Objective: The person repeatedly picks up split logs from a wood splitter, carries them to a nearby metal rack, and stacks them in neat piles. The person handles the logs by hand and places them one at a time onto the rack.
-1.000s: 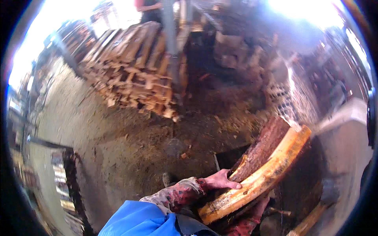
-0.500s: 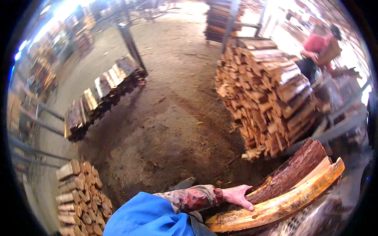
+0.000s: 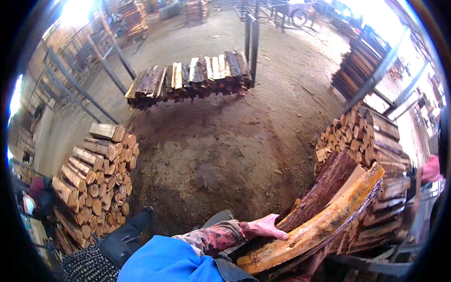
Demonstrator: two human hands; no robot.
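Note:
An armful of split wood slabs is carried at the lower right: a bark-covered slab (image 3: 324,181) and a pale, curved slab (image 3: 310,237) with a narrower piece between them. My left hand (image 3: 268,227), in a red-patterned sleeve, lies over the slabs from above, with its thumb on the pale one. Under the slabs my right hand (image 3: 312,263) shows only in part against their lower side. Its fingers are mostly hidden by the wood.
A split-log stack (image 3: 96,174) stands at left, a low row of slabs (image 3: 188,77) ahead beside metal posts (image 3: 252,51), and another wood stack (image 3: 387,155) at right. A dark trouser leg (image 3: 124,242) shows lower left. A person in red (image 3: 431,169) is at the right edge.
My view has turned left: the low slab row now lies ahead, and the right stack has shifted toward the edge. The slabs stay held. A dark leg has come in at lower left.

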